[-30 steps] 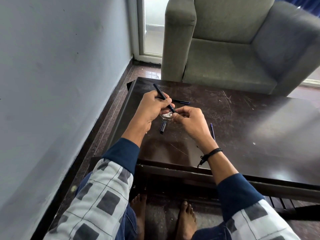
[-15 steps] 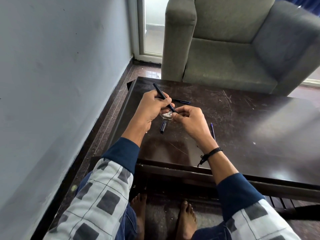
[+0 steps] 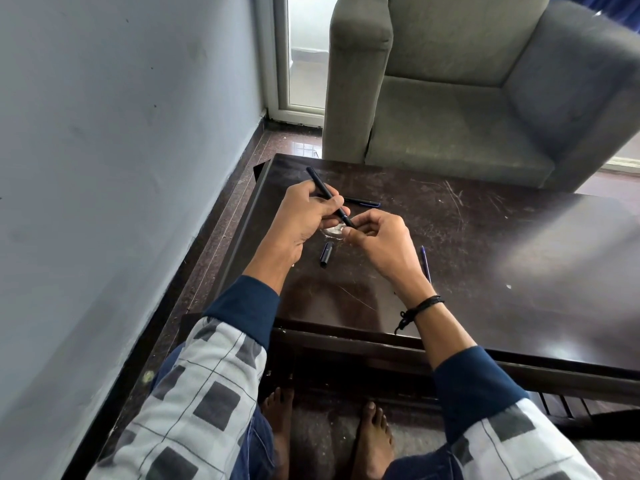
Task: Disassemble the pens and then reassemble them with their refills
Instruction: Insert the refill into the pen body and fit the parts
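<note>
Pens lie in pieces at mid-frame, so you look to be partway through. Nearest you, your right hand (image 3: 379, 242) is curled with thumb and fingertips pinched at the lower tip of the black barrel (image 3: 330, 197); what it pinches there is too small to tell. Your left hand (image 3: 304, 216) is closed around that barrel, which slants up toward the upper left of the frame. Just below the hands a short dark cap (image 3: 326, 255) rests on the bench (image 3: 485, 258), and a thin blue refill (image 3: 425, 263) lies just right of your right wrist. Beyond the hands another dark pen (image 3: 362, 201) lies flat, seemingly whole. Judging from this, one pen is open and at least one waits. Farther off stands a grey armchair (image 3: 485, 81); nothing blocks your reach.
</note>
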Available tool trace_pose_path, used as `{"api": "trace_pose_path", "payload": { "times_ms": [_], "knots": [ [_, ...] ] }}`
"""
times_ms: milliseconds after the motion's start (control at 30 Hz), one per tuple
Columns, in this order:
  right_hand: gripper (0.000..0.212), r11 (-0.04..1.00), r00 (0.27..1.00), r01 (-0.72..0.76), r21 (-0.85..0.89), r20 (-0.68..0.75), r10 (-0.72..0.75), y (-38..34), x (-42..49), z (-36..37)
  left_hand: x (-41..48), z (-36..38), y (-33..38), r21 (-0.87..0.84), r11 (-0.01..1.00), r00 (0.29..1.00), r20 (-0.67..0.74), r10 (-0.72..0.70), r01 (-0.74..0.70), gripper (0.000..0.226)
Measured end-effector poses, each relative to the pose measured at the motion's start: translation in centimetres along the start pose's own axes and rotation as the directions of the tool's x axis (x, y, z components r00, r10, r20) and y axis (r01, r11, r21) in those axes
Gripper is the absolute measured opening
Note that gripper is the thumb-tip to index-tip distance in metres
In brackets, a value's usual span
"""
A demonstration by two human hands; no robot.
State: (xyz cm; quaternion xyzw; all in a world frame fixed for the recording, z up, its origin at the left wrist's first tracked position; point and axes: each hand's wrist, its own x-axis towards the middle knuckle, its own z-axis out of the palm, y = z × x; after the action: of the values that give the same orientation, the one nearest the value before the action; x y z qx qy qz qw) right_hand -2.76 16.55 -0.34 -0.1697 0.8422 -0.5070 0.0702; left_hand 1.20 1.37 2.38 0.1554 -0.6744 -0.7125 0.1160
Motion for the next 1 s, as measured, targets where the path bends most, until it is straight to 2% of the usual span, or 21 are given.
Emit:
{"api": "trace_pose_path", "payload": {
  "times_ms": [333,600,700,800,933,1000],
  "knots": [
    [0.010,1.000,0.997,-0.019,0.022,0.079,0.017,-0.13,-0.08,0.24,0.08,-0.25,0.02,0.008,1.000,1.000,0.000,0.000,0.000,0.009],
    [0.014,0.998,0.996,-0.036,0.044,0.087,0.032,-0.25,-0.25,0.33,0.24,-0.28,-0.15,0.006,1.000,1.000,0.010,0.003,-0.004,0.007],
    [0.009,0.997,0.997,-0.019,0.070,0.071,0.014,-0.27,-0.22,0.33,0.33,-0.28,-0.22,-0.003,1.000,1.000,0.006,0.005,-0.005,0.006],
    [0.017,0.999,1.000,-0.001,0.040,0.030,0.000,-0.21,-0.17,0.17,0.38,-0.22,-0.33,0.001,1.000,1.000,0.005,0.008,-0.008,0.006],
    [0.002,0.997,0.999,-0.025,0.073,0.047,0.022,0.02,-0.01,0.23,0.41,-0.10,-0.44,0.001,1.000,1.000,0.012,0.005,-0.005,0.006],
    [0.005,0.997,0.998,-0.029,0.071,0.064,0.024,0.09,0.04,0.35,0.43,-0.16,-0.44,0.001,1.000,1.000,0.012,0.007,-0.007,0.006]
  ]
}}
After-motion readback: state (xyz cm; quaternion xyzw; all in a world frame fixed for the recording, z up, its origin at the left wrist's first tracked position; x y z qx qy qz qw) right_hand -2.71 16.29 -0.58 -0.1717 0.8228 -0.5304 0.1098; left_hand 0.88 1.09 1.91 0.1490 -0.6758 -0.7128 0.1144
